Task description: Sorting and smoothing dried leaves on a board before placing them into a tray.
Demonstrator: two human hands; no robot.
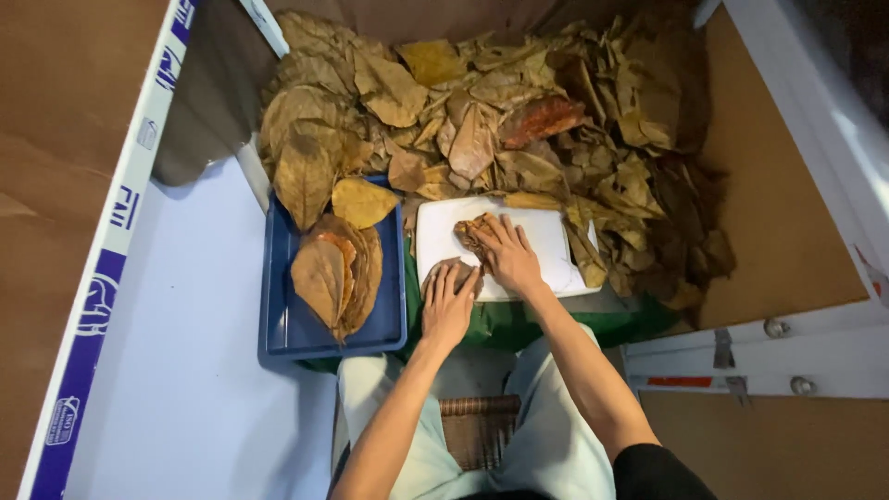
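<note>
Both hands flat on dry leaves at white board.
Left hand (447, 306) and right hand (507, 255), fingers open, press a brown leaf (470, 231) on the white board (546, 243); blue tray (287, 324), left, holds stacked leaves (335, 273).

Big heap of dry brown leaves (519, 111) lying piled against cardboard walls (778, 204). Blue tray (278, 324) sitting left, holding stack of flat leaves (335, 273). Green cloth (519, 324) showing under board. Woven stool (477, 428) peeking between knees.
</note>
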